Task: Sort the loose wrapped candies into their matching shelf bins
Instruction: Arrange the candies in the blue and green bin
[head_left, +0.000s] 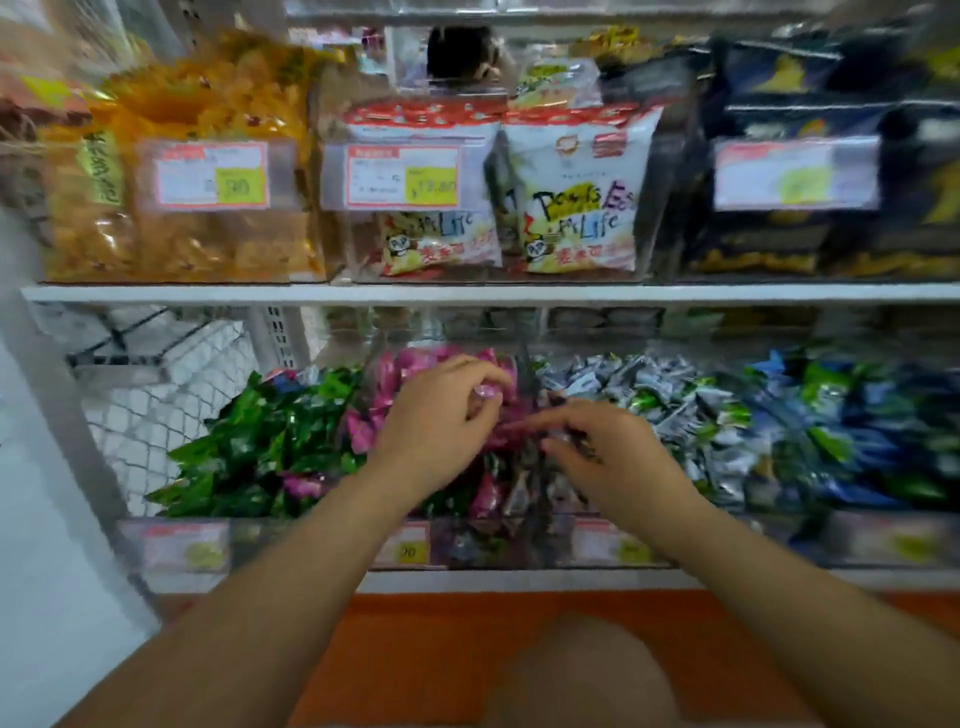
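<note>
Head view, lower shelf. The left hand (441, 415) hovers over the pink pile (395, 379), thumb and fingertips pinching one small pink candy (485, 393) just above it. The right hand (618, 457) sits lower and to the right, fingers bent down into a mixed patch (514, 493) of dark, grey and pink wrappers at the front. Motion blur prevents telling whether it grips a piece or only touches. Key relation: the pinched candy is already over its matching pile, so the release looks to be straight down or slightly left. The clear divider (524, 358) stands just right of it, with the silver-grey pile (623, 384) beyond, nearer the right hand. The mixed patch lies between the two hands, closer to the right one. The green pile (260, 447) is far left, the blue-and-green pile (857, 431) far right. The candy's long axis is unreadable, as fingers cover most of it. The price tags (410, 551) are blurred and the bin fronts are hard to trace.
</note>
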